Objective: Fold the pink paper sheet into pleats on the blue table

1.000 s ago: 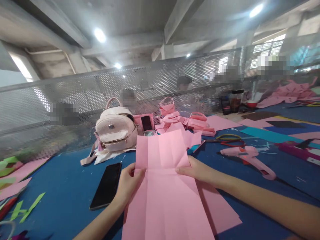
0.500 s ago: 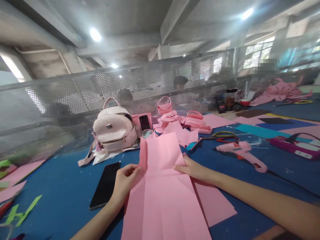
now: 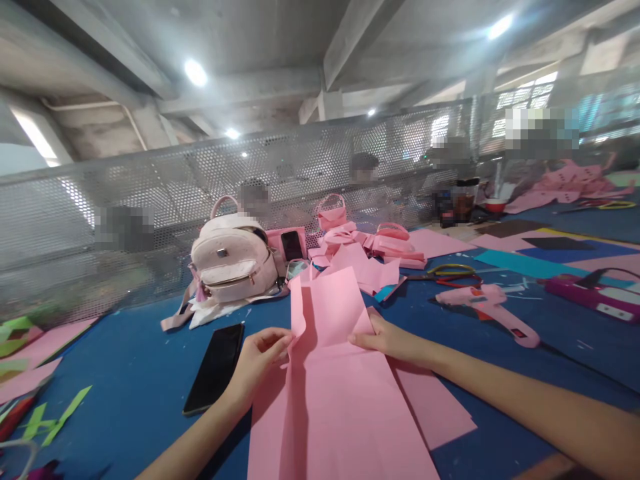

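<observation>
A long creased sheet of pink paper (image 3: 335,400) lies in front of me, its far end raised off the table. My left hand (image 3: 263,357) pinches its left edge, where a narrow flap stands up and curls inward. On the right edge, my right hand (image 3: 383,337) grips the sheet with the thumb on top and the fingers hidden beneath. Another flat pink piece (image 3: 435,407) shows under the sheet at the right. A black phone (image 3: 215,367) rests just left of my left hand.
A pale backpack (image 3: 235,260), pink paper bags (image 3: 393,243) and a small phone (image 3: 291,246) stand behind the sheet. Scissors (image 3: 455,272), a pink glue gun (image 3: 493,303) and a purple device (image 3: 595,293) lie right. Green scraps (image 3: 65,417) lie left. A perforated screen (image 3: 310,160) crosses behind.
The left flap of the pink sheet has folded further up and inward, casting a darker shadow along the sheet. My left hand has moved slightly right with the edge. My right hand keeps its hold.
</observation>
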Demonstrator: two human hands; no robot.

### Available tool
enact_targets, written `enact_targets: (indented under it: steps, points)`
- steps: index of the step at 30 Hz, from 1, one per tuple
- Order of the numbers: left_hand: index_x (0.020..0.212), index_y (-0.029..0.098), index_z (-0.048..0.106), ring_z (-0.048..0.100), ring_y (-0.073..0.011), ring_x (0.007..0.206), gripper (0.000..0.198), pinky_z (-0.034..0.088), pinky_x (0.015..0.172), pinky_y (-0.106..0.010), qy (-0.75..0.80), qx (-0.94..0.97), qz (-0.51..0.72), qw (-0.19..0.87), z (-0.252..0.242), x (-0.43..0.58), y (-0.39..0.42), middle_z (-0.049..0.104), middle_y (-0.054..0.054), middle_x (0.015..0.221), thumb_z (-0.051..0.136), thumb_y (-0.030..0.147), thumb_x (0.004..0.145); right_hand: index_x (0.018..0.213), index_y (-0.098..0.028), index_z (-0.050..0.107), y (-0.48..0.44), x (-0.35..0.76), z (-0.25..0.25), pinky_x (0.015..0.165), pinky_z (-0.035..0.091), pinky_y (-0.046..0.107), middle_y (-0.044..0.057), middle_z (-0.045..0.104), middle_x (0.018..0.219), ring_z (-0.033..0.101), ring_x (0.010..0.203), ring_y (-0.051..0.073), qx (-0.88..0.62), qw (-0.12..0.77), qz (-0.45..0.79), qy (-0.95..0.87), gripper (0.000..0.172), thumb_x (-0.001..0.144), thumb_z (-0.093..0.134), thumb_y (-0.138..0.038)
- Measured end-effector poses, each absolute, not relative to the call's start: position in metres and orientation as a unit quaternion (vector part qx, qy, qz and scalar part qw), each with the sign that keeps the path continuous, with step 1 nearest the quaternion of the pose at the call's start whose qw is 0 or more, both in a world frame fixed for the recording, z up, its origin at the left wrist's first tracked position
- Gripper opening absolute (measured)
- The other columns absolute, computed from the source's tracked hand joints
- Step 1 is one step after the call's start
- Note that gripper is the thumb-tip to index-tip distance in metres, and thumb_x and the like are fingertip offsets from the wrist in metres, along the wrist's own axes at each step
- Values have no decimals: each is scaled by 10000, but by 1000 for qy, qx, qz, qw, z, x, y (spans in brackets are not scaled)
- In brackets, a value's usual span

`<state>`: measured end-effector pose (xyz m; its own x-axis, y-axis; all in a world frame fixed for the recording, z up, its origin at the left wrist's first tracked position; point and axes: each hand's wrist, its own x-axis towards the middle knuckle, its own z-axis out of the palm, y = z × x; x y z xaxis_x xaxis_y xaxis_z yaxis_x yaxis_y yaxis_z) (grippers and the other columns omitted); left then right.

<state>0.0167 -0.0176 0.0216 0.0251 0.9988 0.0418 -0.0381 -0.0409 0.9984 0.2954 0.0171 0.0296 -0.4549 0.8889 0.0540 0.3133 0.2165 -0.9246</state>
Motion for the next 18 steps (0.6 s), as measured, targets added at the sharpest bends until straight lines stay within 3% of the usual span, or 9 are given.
enact_targets:
  steps: [5, 10, 15, 18]
  points:
    - [732, 163, 623, 452, -42, 479, 356, 339, 469, -143, 455, 480, 519, 542, 21, 17, -16, 572, 56, 588, 883, 353, 579, 1087, -165, 676, 16, 296, 32, 872, 512, 373, 84, 709, 1097, 633, 1057, 325, -416, 298, 466, -722, 444, 780, 700, -486]
    - [953, 175, 665, 613, -119, 599, 436, 480, 620, -232, 418, 472, 483, 608, 25, 21, -23, 670, -10, 714, 861, 394, 631, 910, -170, 683, 13, 294, 36, 661, 500, 279, 27, 703, 833, 651, 789, 225, -388, 276, 496, -726, 360, 792, 675, -510]
    - [706, 132, 667, 596, -127, 554, 345, 461, 578, -243, 424, 467, 432, 644, 23, 24, -29, 645, -32, 630, 841, 427, 664, 855, -163, 671, 13, 295, 34, 607, 464, 267, 12, 644, 732, 600, 691, 190, -381, 263, 505, -729, 380, 736, 725, -519]
    - [672, 133, 646, 569, -115, 537, 372, 428, 540, -227, 434, 467, 421, 645, 22, 24, -30, 621, -24, 611, 866, 430, 627, 788, -172, 653, 13, 297, 30, 590, 464, 275, 17, 637, 715, 598, 680, 198, -402, 266, 497, -721, 376, 717, 736, -532]
